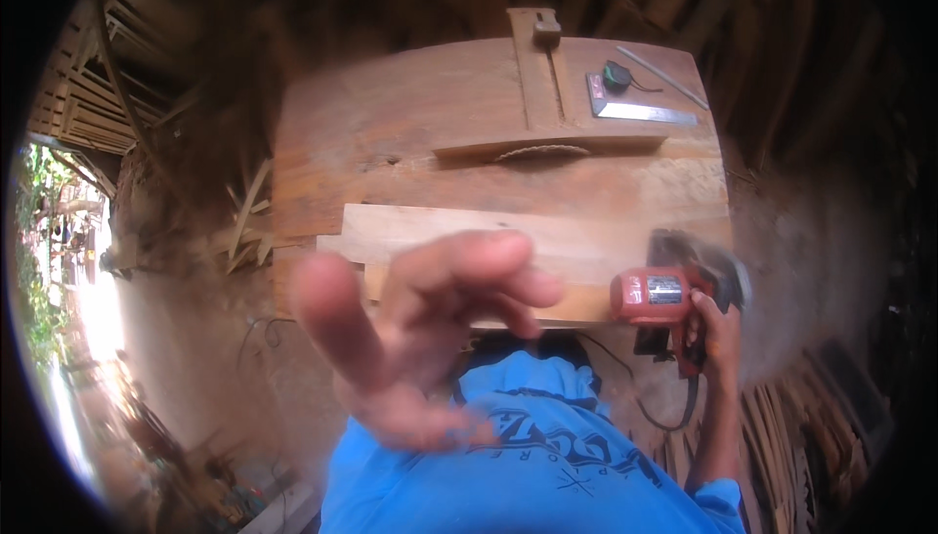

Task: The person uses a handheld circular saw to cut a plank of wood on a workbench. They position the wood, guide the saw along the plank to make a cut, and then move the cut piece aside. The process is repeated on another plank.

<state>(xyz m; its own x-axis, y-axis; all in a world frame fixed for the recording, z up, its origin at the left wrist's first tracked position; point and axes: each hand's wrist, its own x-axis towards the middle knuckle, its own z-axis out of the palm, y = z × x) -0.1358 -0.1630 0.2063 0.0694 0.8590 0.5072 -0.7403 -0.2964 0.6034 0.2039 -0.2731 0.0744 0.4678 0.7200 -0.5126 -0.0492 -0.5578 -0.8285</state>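
Note:
My left hand [420,329] is raised close to the camera, blurred, fingers spread and holding nothing. It hides part of the pale wooden boards [489,236] lying across the near side of the workbench [391,133]. My right hand [718,324] grips the handle of a red power tool [674,295], a circular saw by its look, resting at the right end of the boards. Its cable [645,407] hangs down below the bench. My blue shirt [528,466] fills the lower middle.
A saw blade [542,152] pokes up through a slot in the bench top, beside a wooden fence [535,80]. A metal square [640,109], a dark green round object [616,75] and a thin rod [664,77] lie at the far right. Stacked timber stands around, with planks at lower right.

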